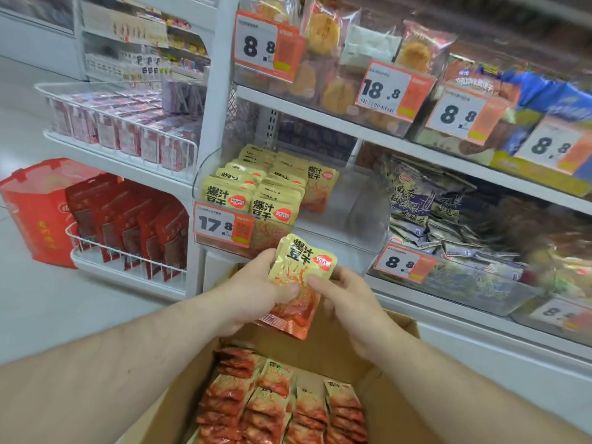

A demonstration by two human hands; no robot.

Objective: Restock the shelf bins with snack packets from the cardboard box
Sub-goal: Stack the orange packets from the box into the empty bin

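A small stack of yellow-and-red snack packets (299,270) is held upright just below the clear shelf bin (358,216). My left hand (256,293) grips the stack from the left, thumb across its front. My right hand (349,299) pinches its right edge. The bin's left part holds rows of the same yellow packets (253,193); its right part shows bare plastic. Below my arms stands the open cardboard box (384,395) with several rows of the same packets (282,408) standing on edge.
A 17.8 price tag (222,224) hangs on the bin's front. A neighbouring bin of dark purple packets (442,219) lies to the right. Wire baskets of red packets (128,225) and a red bag (35,206) stand at the left. The shelf above carries pastry bins (326,59).
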